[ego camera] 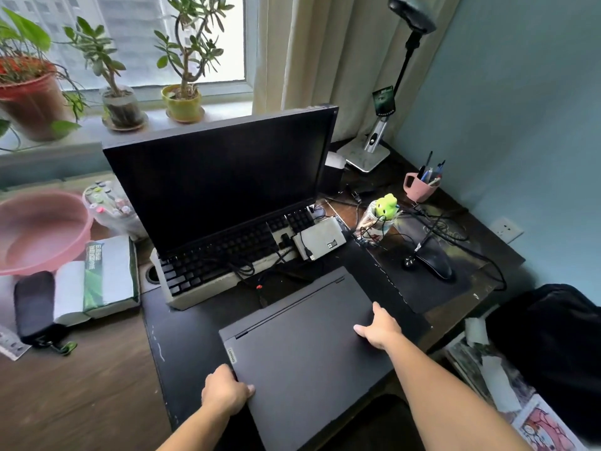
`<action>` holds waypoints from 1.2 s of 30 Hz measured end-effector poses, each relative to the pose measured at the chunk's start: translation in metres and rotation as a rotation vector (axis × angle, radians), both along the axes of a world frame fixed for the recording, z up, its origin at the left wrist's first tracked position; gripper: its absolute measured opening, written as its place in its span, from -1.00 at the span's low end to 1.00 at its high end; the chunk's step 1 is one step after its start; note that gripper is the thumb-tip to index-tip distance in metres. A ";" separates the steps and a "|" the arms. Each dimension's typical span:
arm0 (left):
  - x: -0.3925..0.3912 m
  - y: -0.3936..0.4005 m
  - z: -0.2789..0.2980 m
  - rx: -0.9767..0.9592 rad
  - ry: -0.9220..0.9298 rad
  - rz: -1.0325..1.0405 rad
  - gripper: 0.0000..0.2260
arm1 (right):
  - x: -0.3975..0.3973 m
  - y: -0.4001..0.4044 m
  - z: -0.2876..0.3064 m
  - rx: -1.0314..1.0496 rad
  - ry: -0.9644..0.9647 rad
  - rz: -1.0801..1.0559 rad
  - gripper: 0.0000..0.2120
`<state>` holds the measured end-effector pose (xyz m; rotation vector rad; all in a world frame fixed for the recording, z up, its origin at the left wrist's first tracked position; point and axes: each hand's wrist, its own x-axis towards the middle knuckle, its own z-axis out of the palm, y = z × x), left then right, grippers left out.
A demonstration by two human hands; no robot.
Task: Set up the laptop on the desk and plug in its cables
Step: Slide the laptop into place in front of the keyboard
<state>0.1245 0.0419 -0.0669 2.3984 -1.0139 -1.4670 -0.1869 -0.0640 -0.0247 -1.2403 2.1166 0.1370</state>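
A closed dark grey laptop lies flat on the black desk mat, turned at an angle, its near corner past the desk's front edge. My left hand grips the laptop's near left corner. My right hand rests on its right edge, thumb on the lid. Loose black cables lie between the laptop and the keyboard. One cable ends in a USB plug beside a white box.
A dark monitor stands behind the keyboard. To the right are a black mouse, a jar with a green frog toy, a pink pen cup and a desk lamp. A wall socket sits on the blue wall. Books and a pink basin are at left.
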 end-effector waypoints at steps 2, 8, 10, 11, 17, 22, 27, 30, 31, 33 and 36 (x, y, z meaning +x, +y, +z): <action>0.002 -0.002 -0.001 -0.004 -0.003 -0.002 -0.67 | 0.001 0.001 -0.001 -0.012 -0.014 -0.033 -0.14; 0.003 -0.004 -0.006 0.018 0.005 -0.012 -0.64 | -0.001 0.002 -0.003 -0.005 0.001 -0.020 -0.17; 0.004 -0.005 -0.007 0.022 -0.001 -0.014 -0.66 | 0.000 0.000 -0.003 -0.007 0.007 -0.005 -0.18; 0.004 -0.005 -0.007 0.023 -0.003 -0.018 -0.66 | 0.000 0.000 -0.003 -0.008 0.010 0.001 -0.17; 0.004 -0.004 -0.010 0.039 -0.025 -0.037 -0.64 | 0.001 -0.001 -0.001 -0.002 0.040 0.026 -0.19; 0.007 -0.009 -0.010 0.054 -0.030 -0.029 -0.63 | 0.002 -0.004 0.003 0.004 0.053 0.045 -0.17; 0.010 -0.006 -0.009 0.063 -0.010 -0.027 -0.64 | -0.001 -0.003 0.004 0.004 0.053 0.041 -0.19; 0.004 -0.004 0.005 0.046 -0.077 -0.029 -0.62 | -0.001 -0.003 0.006 -0.016 0.039 0.039 -0.21; 0.000 -0.003 0.011 0.036 -0.138 -0.035 -0.60 | -0.001 -0.003 0.007 -0.024 0.037 0.052 -0.21; -0.012 0.000 0.025 -0.005 -0.284 -0.071 -0.53 | -0.004 -0.003 0.008 -0.026 0.037 0.084 -0.21; -0.038 -0.001 0.040 -0.060 -0.483 -0.262 -0.21 | -0.015 -0.006 0.010 -0.001 0.035 0.166 -0.16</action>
